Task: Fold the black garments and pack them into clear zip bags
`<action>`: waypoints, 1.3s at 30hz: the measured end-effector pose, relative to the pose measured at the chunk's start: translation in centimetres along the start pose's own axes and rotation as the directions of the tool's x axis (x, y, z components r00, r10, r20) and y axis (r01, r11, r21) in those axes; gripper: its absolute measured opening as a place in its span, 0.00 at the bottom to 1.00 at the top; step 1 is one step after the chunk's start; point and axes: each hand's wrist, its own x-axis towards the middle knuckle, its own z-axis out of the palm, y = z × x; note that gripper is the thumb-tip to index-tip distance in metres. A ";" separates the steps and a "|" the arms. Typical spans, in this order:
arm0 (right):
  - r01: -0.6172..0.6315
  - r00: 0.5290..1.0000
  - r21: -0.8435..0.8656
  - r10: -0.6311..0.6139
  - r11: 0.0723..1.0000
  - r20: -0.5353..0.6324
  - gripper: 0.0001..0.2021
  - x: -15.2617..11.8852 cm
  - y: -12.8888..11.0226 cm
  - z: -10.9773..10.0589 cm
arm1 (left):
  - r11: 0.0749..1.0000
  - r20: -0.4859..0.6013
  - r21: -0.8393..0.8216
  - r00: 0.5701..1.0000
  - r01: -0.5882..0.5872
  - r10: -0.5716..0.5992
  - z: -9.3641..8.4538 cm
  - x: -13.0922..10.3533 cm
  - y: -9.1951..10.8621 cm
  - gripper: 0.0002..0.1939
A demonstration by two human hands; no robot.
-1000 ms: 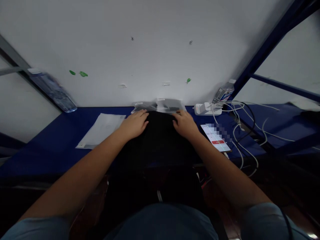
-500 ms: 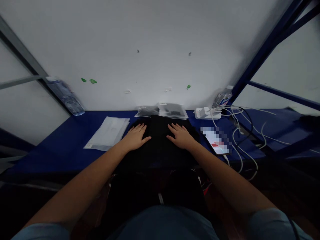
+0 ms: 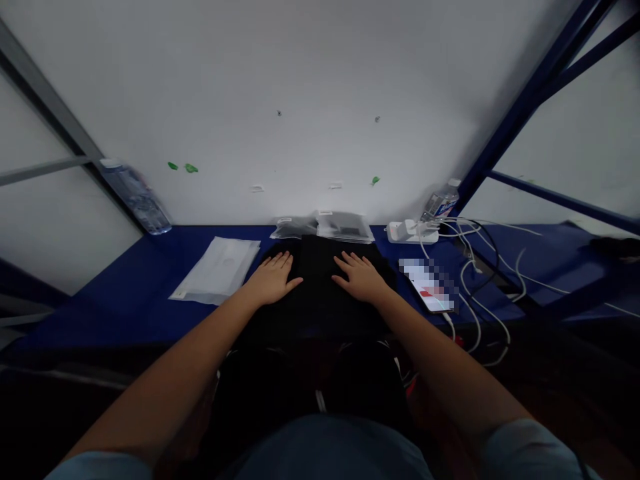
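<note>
Both hands, left (image 3: pixel 273 279) and right (image 3: pixel 361 277), lie open on the black cloth (image 3: pixel 317 303) at centre frame, likely soft, light, best gripped by both sides.

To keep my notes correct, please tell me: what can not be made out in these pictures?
All in the head view:
Phone: screen partly pixelated.
Black cloth: folds lost in darkness; areas under left hand and right hand covered.
Right bottle: base hidden behind power strip.
Plastic bags: hazy, contents unclear.
</note>
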 end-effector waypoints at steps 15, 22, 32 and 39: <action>0.029 0.999 -0.032 -0.030 0.999 -0.028 0.34 -0.3 -0.5 -0.2 | 0.991 -0.060 -0.055 0.991 -0.122 0.119 -4.1 4.7 3.6 0.32; 0.006 1.000 0.017 -0.006 1.000 -0.023 0.34 -0.2 -0.4 -0.1 | 0.998 0.070 -0.008 0.996 -0.056 0.056 -1.0 7.8 6.4 0.33; -0.272 0.952 0.006 0.270 0.962 -0.146 0.32 0.5 0.5 0.0 | 0.995 -0.020 -0.070 0.998 0.064 -0.066 -0.2 8.0 5.4 0.38; -0.360 0.927 0.052 0.363 0.932 -0.089 0.34 0.7 0.5 0.0 | 0.979 -0.023 -0.051 0.980 0.196 -0.197 0.4 7.9 5.4 0.46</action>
